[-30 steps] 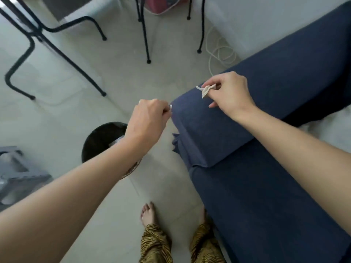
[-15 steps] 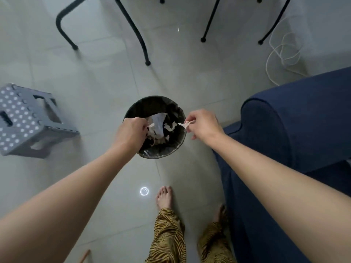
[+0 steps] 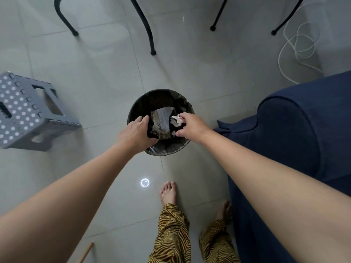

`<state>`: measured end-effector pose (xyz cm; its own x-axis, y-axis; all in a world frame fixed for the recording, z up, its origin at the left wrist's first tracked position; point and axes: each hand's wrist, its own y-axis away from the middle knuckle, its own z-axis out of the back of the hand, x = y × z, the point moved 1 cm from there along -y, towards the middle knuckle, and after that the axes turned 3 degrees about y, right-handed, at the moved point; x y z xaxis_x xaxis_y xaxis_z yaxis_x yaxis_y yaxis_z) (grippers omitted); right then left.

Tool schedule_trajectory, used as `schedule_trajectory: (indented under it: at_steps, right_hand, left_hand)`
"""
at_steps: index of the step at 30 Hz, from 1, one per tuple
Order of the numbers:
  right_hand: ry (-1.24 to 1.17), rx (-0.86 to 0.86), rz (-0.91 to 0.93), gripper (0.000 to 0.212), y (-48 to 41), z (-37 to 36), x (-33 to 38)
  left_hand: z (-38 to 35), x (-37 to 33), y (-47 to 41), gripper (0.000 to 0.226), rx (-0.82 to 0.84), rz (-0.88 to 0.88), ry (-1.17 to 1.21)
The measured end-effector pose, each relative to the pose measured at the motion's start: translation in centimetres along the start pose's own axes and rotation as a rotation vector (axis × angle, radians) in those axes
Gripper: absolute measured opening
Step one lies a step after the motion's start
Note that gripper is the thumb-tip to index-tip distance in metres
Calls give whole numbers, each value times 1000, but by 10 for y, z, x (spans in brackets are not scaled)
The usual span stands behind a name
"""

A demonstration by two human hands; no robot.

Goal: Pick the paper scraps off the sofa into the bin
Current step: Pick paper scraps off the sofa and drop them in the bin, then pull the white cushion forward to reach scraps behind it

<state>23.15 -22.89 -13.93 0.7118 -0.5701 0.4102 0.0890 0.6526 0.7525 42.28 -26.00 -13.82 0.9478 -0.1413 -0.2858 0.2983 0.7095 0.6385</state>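
Tiled floor [image 3: 95,76], bin [image 3: 136,109] at centre, sofa [image 3: 303,114] at 3 o'clock. Drop step: left hand [image 3: 136,133] open over the bin; right hand [image 3: 191,128] loosely pinching a paper scrap [image 3: 175,120] above it. Next, probably release.

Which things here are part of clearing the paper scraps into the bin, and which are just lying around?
Part of the job:
bin
paper scrap at the right hand
left hand over the bin
papers in the bin
sofa

Just lying about:
step stool
white cable
chair legs
wooden stick
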Motion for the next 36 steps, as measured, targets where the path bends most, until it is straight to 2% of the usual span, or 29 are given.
schedule_trajectory:
  at_steps: [2, 5, 7, 11, 16, 19, 25, 30, 36]
  right_hand:
    - [35, 68, 16, 92, -1, 1, 2]
    - [32, 110, 35, 109, 0, 3, 0]
    - [52, 85, 57, 106, 2, 6, -1]
    - [149, -78, 70, 84, 14, 25, -1]
    - [270, -211, 28, 89, 40, 73, -13]
    - [293, -302, 40, 92, 75, 115, -26]
    - [293, -528, 28, 88, 179, 201, -90]
    - [169, -630, -153, 91, 264, 246, -197]
    - [22, -774, -432, 93, 365, 244, -351]
  left_hand:
    - [1, 3, 0, 76, -7, -10, 10]
    - [5, 3, 0, 73, -39, -21, 24]
    - [9, 0, 2, 73, -49, -25, 33]
    - [22, -16, 7, 79, -103, -23, 90]
    - [54, -61, 16, 90, -126, -69, 73]
    - [76, -110, 28, 87, -156, -147, 58]
    - [102, -245, 59, 95, -166, -404, 9]
    - [87, -384, 91, 93, -169, -629, -100]
    - [7, -538, 137, 97, -79, -843, -210]
